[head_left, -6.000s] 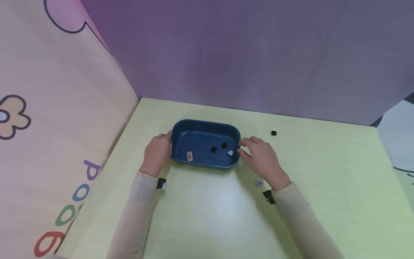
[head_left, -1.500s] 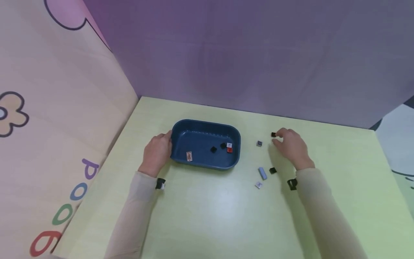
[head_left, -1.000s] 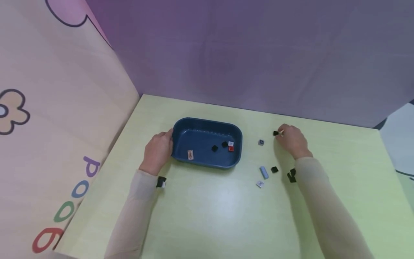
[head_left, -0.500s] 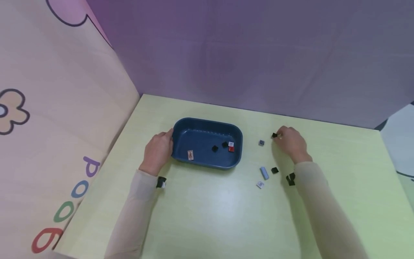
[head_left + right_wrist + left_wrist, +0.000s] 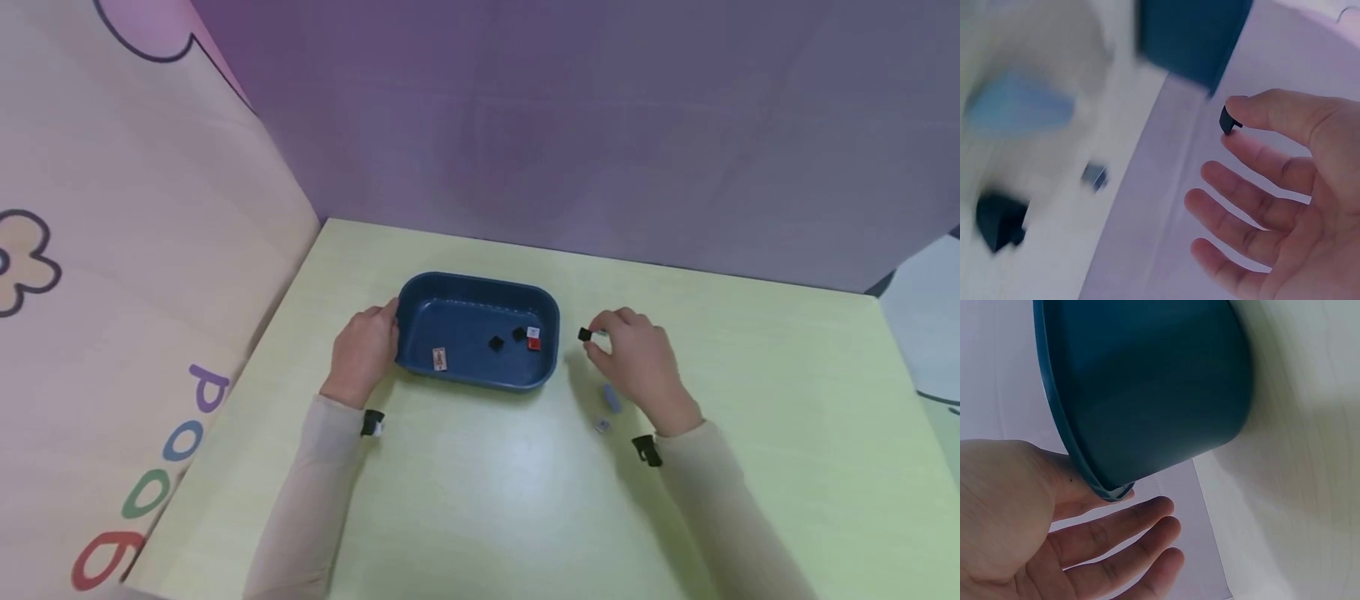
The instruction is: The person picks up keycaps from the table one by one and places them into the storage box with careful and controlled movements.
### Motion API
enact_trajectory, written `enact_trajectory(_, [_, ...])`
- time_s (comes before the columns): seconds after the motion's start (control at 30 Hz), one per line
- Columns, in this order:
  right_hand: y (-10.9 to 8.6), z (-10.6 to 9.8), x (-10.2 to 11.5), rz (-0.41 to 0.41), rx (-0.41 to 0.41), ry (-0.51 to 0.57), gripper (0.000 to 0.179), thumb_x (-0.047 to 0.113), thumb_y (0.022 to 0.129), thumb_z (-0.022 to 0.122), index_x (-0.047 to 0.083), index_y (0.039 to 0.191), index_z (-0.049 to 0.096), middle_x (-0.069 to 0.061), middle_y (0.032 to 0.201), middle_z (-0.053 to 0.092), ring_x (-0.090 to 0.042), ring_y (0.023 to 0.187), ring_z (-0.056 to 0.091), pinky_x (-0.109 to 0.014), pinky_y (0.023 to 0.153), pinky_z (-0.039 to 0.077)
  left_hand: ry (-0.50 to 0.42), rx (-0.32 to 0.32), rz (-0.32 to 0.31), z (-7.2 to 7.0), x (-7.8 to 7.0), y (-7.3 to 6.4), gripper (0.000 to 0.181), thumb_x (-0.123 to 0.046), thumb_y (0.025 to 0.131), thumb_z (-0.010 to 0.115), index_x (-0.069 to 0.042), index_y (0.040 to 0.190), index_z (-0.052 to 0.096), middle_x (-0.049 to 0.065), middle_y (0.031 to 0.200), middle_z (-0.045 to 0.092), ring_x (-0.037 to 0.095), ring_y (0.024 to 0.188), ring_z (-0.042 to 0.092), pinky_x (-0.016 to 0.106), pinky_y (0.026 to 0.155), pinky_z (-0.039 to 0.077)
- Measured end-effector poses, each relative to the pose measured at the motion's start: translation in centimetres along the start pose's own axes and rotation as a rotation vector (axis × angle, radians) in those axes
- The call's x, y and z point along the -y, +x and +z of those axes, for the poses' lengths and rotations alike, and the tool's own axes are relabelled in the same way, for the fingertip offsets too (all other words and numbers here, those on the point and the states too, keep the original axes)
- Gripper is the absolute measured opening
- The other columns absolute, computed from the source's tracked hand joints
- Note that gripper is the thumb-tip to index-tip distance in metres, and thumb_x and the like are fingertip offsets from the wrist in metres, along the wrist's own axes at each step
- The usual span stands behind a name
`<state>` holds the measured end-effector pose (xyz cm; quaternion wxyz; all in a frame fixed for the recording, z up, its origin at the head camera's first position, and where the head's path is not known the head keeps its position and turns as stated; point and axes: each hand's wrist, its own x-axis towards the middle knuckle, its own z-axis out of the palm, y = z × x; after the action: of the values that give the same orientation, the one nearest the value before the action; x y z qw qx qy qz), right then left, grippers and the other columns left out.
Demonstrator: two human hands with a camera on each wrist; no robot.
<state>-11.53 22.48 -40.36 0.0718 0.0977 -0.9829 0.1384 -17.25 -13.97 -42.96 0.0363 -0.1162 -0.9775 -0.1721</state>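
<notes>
Black piece (image 5: pixel 585 334): pinched in right hand (image 5: pixel 637 367), just beside blue tray (image 5: pixel 459 333) gripped, probably, by part-hidden left hand (image 5: pixel 363 352); looks like loading, needs release inside

You are seeing a blue tray (image 5: pixel 461 321) near the centre, looking like smooth plastic — faintly glossy inside. Right of it, the small black piece (image 5: pixel 585 334) is looking like plastic too. The table (image 5: pixel 465 517) is showing a smooth, wood-like surface — shining at lower centre. Across the top, the purple backdrop (image 5: pixel 570 142) is looking like matt, lightly creased cloth; your sleeves (image 5: pixel 309 492), below, are looking like matt fabric.
</notes>
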Motion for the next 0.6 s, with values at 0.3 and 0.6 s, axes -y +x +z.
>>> enact_trajectory(0.3, [-0.1,0.8,3.6,-0.085,0.004,0.019,0.024,0.021,0.089,0.076,0.005,0.105,0.070,-0.018,0.107,0.066,-0.036,0.088,0.061,-0.051,0.071,0.051,0.004,-0.003,-0.003,0.1,0.1,0.0,0.040,-0.008,0.101,0.055,0.003,0.140,0.055,0.023,0.112,0.067,0.040,0.094,0.066,0.051,0.073,0.056])
enact_trajectory(0.6, [0.1,1.1,4.0,-0.094,0.038,0.037,0.025,0.024,0.090,0.076,0.006,0.106,0.070,-0.018,0.110,0.066,-0.037,0.091,0.062,-0.052,0.075,0.051,0.006,-0.006,-0.002,0.1,0.0,0.0,0.040,-0.008,0.101,0.055,0.002,0.140,0.055,0.023,0.111,0.067,0.039,0.093,0.066,0.050,0.072,0.056])
